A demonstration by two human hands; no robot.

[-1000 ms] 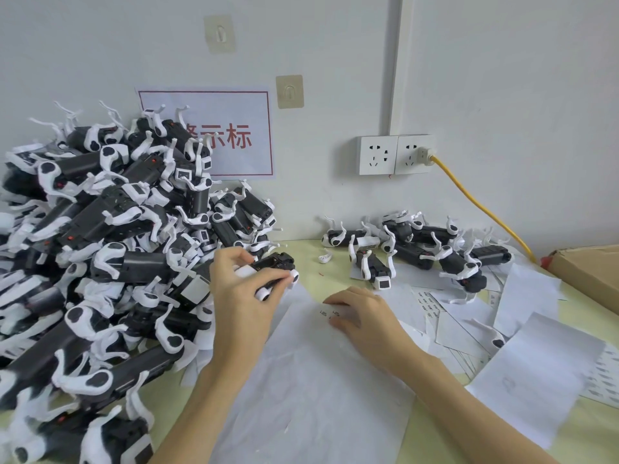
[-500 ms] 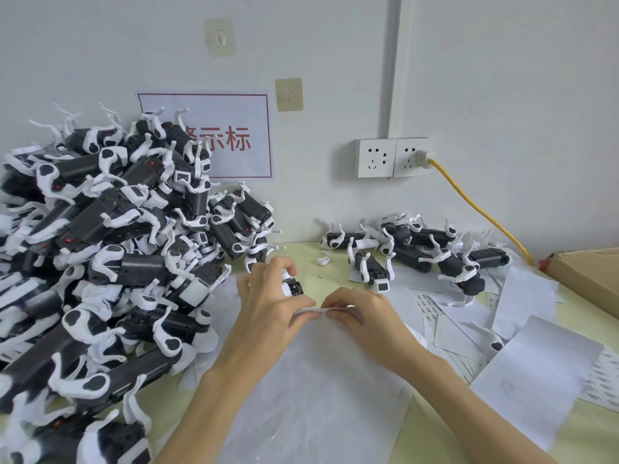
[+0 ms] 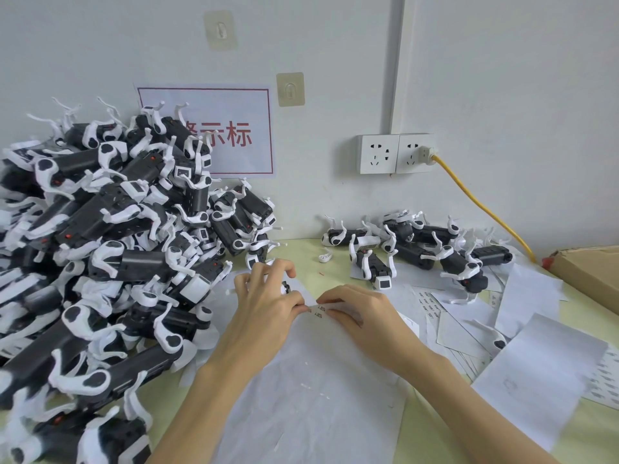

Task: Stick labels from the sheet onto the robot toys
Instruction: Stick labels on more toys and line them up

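Note:
My left hand [image 3: 264, 306] curls round a small black-and-white robot toy [image 3: 285, 288], mostly hidden under its fingers, at the middle of the table. Its thumb and forefinger also meet a small white label strip [image 3: 318, 310] that my right hand [image 3: 361, 316] pinches from the other side. Both hands hover over a large white backing sheet [image 3: 318, 396]. A big heap of robot toys [image 3: 100, 256] fills the left side. A smaller group of robot toys [image 3: 418, 249] lies at the back right.
Loose white sheets [image 3: 536, 370] and label sheets [image 3: 432, 304] cover the right of the table. A cardboard box [image 3: 593, 272] sits at the right edge. A yellow cable [image 3: 482, 205] runs from the wall socket [image 3: 395, 154]. A small white part [image 3: 324, 257] lies alone.
My left hand brought the toy from beside the heap to the middle. My right hand lifted the label strip off the sheet, and both hands now meet at it.

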